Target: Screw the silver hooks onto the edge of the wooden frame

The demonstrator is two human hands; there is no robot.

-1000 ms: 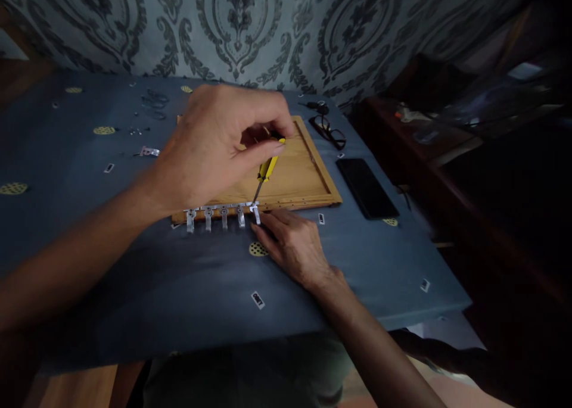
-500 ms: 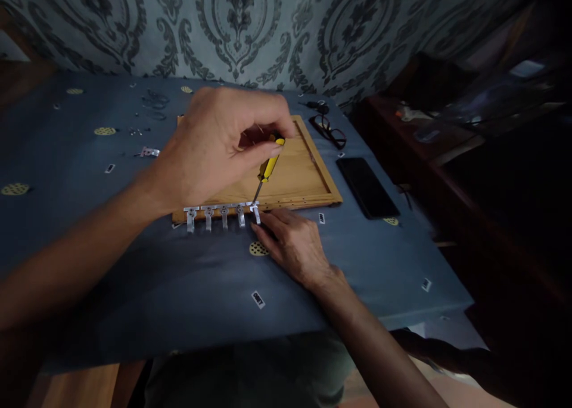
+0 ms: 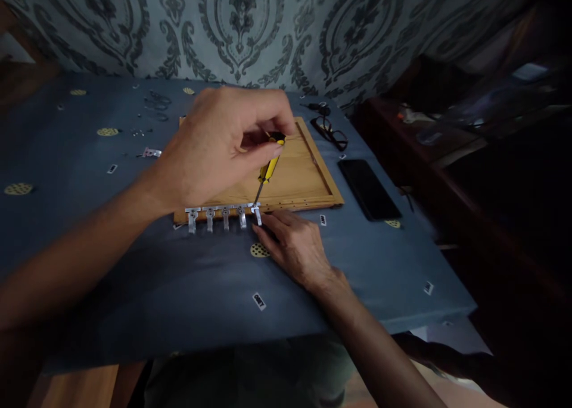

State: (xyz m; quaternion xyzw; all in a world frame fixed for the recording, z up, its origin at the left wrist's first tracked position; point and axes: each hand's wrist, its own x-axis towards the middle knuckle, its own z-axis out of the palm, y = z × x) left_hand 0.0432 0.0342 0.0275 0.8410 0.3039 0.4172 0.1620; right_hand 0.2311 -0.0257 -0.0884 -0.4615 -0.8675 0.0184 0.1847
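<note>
My left hand is closed round the black top of a yellow-and-black screwdriver, its thumb and index finger at the handle. The screwdriver leans slightly, and its tip meets the rightmost metal hook on the near edge of a framed wooden board. Low beside that hook, my right hand has its thumb and fingers closed at the hook's side, resting on the table. Several matching metal hooks line the same edge to the left. My left hand and forearm hide the board's left part.
A loose metal hook and small screws lie left of the board. To its right are eyeglasses and a black phone. Patterned blue cloth covers the table. A patterned curtain hangs behind.
The whole view has shifted slightly. The screwdriver's handle looks a little turned in my left hand, while its tip stays on the same hook. My right hand keeps its place.
</note>
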